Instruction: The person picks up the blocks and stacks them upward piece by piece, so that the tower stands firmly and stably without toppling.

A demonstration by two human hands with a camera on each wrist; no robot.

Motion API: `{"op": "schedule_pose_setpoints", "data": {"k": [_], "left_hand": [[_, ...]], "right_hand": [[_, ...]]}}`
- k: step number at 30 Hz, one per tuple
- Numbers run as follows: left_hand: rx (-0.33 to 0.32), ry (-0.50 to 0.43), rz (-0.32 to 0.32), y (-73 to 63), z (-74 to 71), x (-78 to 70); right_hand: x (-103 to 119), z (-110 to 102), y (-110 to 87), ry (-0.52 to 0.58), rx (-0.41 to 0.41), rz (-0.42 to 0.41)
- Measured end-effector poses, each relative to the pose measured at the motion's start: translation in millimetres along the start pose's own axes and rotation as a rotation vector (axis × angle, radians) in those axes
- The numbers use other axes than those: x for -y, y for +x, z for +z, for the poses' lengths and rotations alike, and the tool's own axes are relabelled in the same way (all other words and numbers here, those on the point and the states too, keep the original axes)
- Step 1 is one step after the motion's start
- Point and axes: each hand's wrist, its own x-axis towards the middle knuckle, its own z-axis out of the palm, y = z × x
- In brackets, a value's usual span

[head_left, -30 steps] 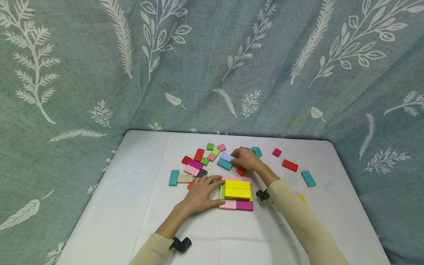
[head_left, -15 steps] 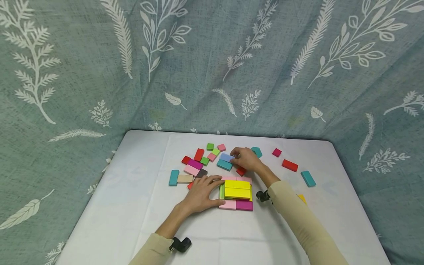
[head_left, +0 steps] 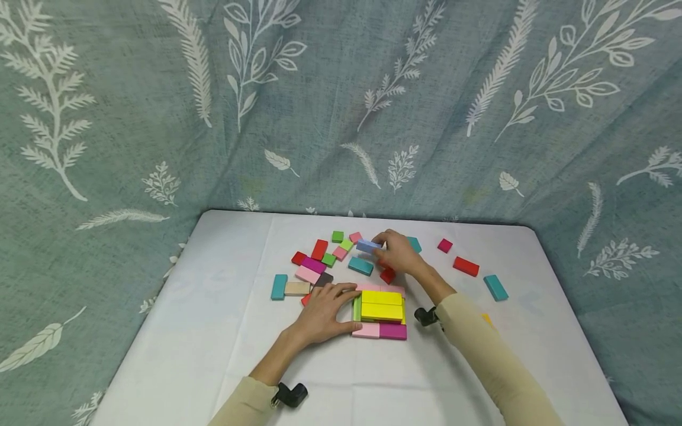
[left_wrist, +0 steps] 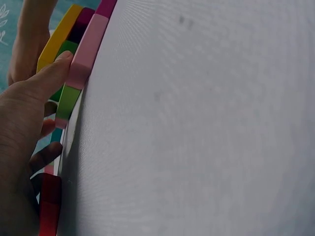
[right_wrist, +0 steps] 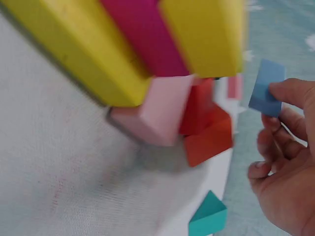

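My right hand [head_left: 398,251] pinches a light blue block [head_left: 367,246] between thumb and fingers, raised just behind a teal block [head_left: 360,266]. In the right wrist view the light blue block [right_wrist: 268,88] stands tilted at the fingertips. My left hand [head_left: 323,313] rests at the left side of a low stacked block structure, fingers spread, with thumb and forefinger at its near and far left corners. Two yellow blocks [head_left: 381,305] top that structure; a pink block [head_left: 365,331] and a magenta block [head_left: 393,331] form its near edge. In the left wrist view the thumb touches the pink block [left_wrist: 88,51].
Loose blocks lie behind and left of the structure, among them a red block [head_left: 319,249], a wooden block [head_left: 297,288] and a green block [head_left: 338,236]. Toward the right are another red block [head_left: 466,266] and teal block [head_left: 496,287]. A leaf-patterned cloth [head_left: 319,106] hangs behind the white table [head_left: 234,254].
My right hand has lifted the light blue block off its place beside the teal block and moved it slightly back. The left hand and the structure have stayed put.
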Motion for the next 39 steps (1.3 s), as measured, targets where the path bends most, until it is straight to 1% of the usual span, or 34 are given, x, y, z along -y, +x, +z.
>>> {"op": "schedule_pose_setpoints", "data": {"k": [2, 4, 8, 11, 13, 15, 17, 18, 24, 31, 39], "left_hand": [[-0.003, -0.003, 0.001, -0.1, -0.5, -0.5], [-0.004, -0.006, 0.0, -0.3, -0.5, -0.4], [-0.005, -0.006, 0.004, -1.3, -0.5, 0.1], [-0.004, -0.005, 0.008, -1.9, -0.2, 0.6], [-0.005, 0.0, 0.013, -1.9, 0.4, 1.0], [-0.007, 0.004, 0.015, -1.7, 0.5, 1.2], [-0.011, 0.006, 0.016, -1.3, 0.4, 1.4], [-0.012, 0.006, 0.015, -1.0, 0.3, 1.4], [-0.014, -0.008, 0.012, 0.6, 0.5, 1.2], [-0.018, -0.01, 0.006, 1.4, 0.7, 0.6], [-0.019, -0.01, 0.009, 1.0, 0.7, 0.1]], "right_hand": [[1.7, -6.2, -8.8, 0.12, -0.003, 0.009], [2.4, -12.1, -20.3, 0.213, 0.015, 0.012], [0.6, -20.6, -45.2, 0.358, 0.114, 0.02], [-2.6, -23.1, -62.5, 0.476, 0.185, 0.078], [-5.8, -22.5, -72.1, 0.528, 0.205, 0.123], [-8.5, -20.7, -79.8, 0.574, 0.208, 0.164], [-11.1, -18.5, -85.7, 0.575, 0.198, 0.183], [-11.7, -17.9, -88.6, 0.575, 0.194, 0.177], [-14.8, -12.6, -99.7, 0.526, 0.174, 0.109], [-17.4, -4.2, -103.3, 0.424, 0.168, 0.059], [-16.1, 2.3, -106.2, 0.38, 0.143, 0.083]]}}
